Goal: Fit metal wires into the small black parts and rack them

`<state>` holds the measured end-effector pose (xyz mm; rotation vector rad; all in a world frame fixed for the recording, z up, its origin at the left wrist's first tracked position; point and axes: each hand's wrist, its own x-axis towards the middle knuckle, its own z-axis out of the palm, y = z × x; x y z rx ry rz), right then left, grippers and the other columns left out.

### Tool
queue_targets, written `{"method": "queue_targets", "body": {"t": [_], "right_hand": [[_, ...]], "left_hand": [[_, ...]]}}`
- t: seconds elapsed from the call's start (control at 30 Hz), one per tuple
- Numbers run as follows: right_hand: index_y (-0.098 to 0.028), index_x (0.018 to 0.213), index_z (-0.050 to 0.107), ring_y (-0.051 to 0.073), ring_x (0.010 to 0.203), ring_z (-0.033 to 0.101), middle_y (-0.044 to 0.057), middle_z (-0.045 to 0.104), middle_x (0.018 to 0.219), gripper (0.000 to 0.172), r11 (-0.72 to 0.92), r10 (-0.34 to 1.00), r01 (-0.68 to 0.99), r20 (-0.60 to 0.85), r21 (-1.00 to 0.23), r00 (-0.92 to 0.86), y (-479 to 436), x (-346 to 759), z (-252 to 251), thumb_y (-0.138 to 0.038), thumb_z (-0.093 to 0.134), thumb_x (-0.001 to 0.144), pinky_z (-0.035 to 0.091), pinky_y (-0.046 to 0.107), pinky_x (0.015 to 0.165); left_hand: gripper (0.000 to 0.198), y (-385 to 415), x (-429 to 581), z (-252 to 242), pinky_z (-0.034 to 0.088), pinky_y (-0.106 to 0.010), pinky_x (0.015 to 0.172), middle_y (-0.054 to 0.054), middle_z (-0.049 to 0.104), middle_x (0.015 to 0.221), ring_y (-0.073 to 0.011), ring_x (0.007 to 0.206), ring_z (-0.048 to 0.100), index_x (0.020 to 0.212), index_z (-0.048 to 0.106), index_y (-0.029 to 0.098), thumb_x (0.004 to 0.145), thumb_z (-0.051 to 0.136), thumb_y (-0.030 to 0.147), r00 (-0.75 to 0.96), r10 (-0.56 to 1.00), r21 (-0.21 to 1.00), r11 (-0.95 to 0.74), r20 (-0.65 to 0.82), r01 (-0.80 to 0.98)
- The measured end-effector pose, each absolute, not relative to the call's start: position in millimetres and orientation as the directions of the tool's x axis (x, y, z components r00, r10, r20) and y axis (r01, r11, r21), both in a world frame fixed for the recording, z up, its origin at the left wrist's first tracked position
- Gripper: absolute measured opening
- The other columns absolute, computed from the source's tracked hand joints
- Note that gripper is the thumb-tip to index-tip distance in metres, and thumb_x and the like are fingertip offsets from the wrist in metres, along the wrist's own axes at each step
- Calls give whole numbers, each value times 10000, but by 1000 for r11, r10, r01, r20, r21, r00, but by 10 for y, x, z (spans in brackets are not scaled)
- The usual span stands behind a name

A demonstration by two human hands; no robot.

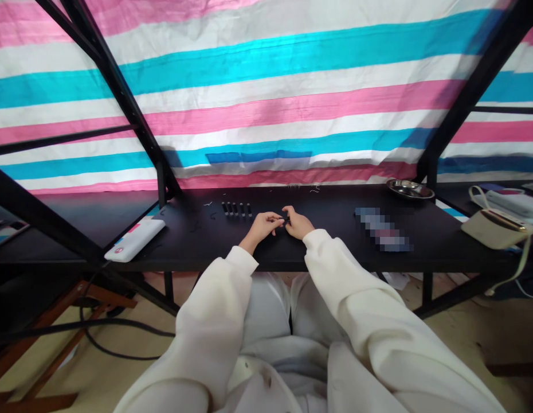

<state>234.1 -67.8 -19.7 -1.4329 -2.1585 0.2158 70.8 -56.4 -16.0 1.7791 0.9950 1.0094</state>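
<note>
My left hand (pixel 263 225) and my right hand (pixel 297 223) meet over the middle of the black table (pixel 330 226), fingertips close together. Between them shows a small black piece (pixel 286 220), mostly covered by my fingers and too small to name. The fingers of both hands are bent in a pinch, the right index finger arching over the top. Just beyond my left hand, several short black cylinders (pixel 236 209) with pale lower ends are lined up in a row.
A white power bank (pixel 135 241) lies at the table's left. Toward the right are a blurred-out object (pixel 382 229), a shiny metal dish (pixel 410 189) and a beige bag (pixel 497 228) with a strap. Thin white scraps (pixel 314 190) lie along the back edge. Black frame bars rise on both sides.
</note>
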Motion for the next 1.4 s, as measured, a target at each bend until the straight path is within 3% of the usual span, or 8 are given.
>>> {"method": "queue_targets", "body": {"t": [0.13, 0.33, 0.53, 0.67, 0.77, 1.17, 1.33, 1.4], "right_hand": [[-166, 1217, 376, 168, 762, 567, 72, 577, 986, 465, 447, 863, 777, 443, -443, -244, -650, 2343, -204, -205, 463, 761, 426, 279, 682], [-161, 970, 616, 192, 908, 525, 102, 567, 948, 224, 506, 782, 812, 553, -291, -289, -654, 2340, -131, -248, 466, 827, 397, 299, 798], [-151, 974, 610, 132, 717, 576, 43, 637, 795, 234, 413, 895, 670, 410, -617, -175, -535, 2061, -72, -284, 466, 845, 439, 248, 712], [-153, 915, 634, 135, 766, 598, 46, 660, 806, 167, 353, 935, 690, 266, -632, -234, -371, 1786, -17, -214, 554, 782, 433, 240, 746], [-162, 888, 649, 158, 817, 600, 66, 660, 858, 151, 335, 942, 750, 230, -570, -246, -254, 1630, -18, -221, 577, 769, 427, 246, 755], [-166, 797, 638, 147, 795, 591, 49, 651, 822, 103, 249, 968, 796, 162, -552, -190, -103, 1403, -66, -247, 617, 736, 407, 221, 692], [-168, 993, 601, 200, 941, 540, 86, 601, 1007, 345, 241, 970, 859, 110, -452, -215, -238, 1593, 0, -383, 631, 725, 415, 284, 768], [-184, 1042, 576, 231, 1014, 498, 104, 562, 1077, 308, 297, 954, 893, 130, -339, -268, -368, 1735, 9, -360, 548, 791, 407, 341, 806]], "left_hand": [[323, -588, 724, -139, 383, -195, 391, -47, 649, 668, -54, 376, 469, 835, 632, 111, 679, 646, 394, 293, 914, 881, -366, 280, 300], [327, -634, 738, -93, 358, -188, 359, -15, 603, 593, -57, 365, 447, 784, 608, 129, 670, 641, 434, 180, 924, 890, -375, 337, 259], [306, -578, 569, -5, 317, -167, 377, 26, 506, 504, -48, 361, 418, 703, 532, 145, 800, 473, 430, -384, 815, 894, -442, 434, 73], [249, -499, 468, -19, 297, -163, 380, 51, 457, 461, -47, 343, 393, 681, 470, 156, 822, 424, 356, -604, 726, 895, -444, 328, -47], [230, -478, 464, -33, 283, -164, 375, 56, 446, 449, -47, 335, 386, 676, 466, 154, 817, 417, 329, -611, 734, 899, -430, 297, -80], [211, -509, 506, -1, 260, -175, 363, 57, 443, 443, -51, 327, 367, 675, 471, 158, 810, 420, 312, -571, 762, 907, -415, 306, -68], [232, -558, 528, -28, 321, -188, 432, 46, 461, 479, -65, 390, 414, 690, 481, 168, 825, 419, 347, -474, 758, 887, -442, 448, 132], [233, -618, 576, -51, 358, -198, 489, 29, 488, 520, -78, 459, 458, 683, 499, 173, 820, 436, 350, -307, 768, 823, -482, 562, 302]]}}
